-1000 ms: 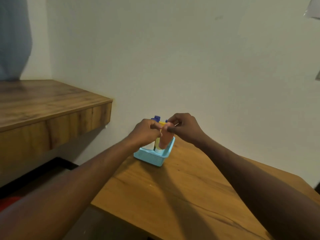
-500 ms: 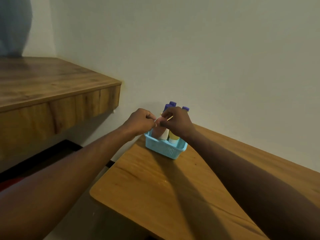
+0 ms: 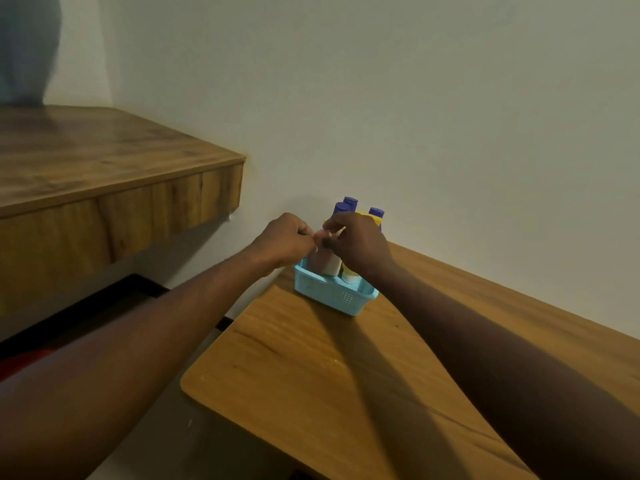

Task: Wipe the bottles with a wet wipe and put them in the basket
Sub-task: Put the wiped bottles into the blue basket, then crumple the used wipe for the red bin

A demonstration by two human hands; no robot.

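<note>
A light blue basket [image 3: 332, 296] stands at the far corner of the wooden table [image 3: 311, 368], against the wall. Several bottles stand in it: three with purple caps [image 3: 349, 202] at the back, a yellow one [image 3: 349, 276], and a pink one [image 3: 325, 260] at the front left, leaning slightly. My left hand [image 3: 287, 241] and my right hand [image 3: 360, 244] meet above the basket, fingers curled, both pinching the top of the pink bottle. The bottle's cap is hidden by my fingers. No wet wipe shows clearly.
A higher wooden shelf [image 3: 114, 174] juts out at the left, with a gap to the floor between it and the table. The white wall [image 3: 415, 98] runs just behind the basket. The table's near rounded corner [image 3: 194, 382] lies below my left forearm.
The pink bottle has gone from the basket's right side down into its front left. Both hands stay on its top. The view has shifted, so the basket sits further right.
</note>
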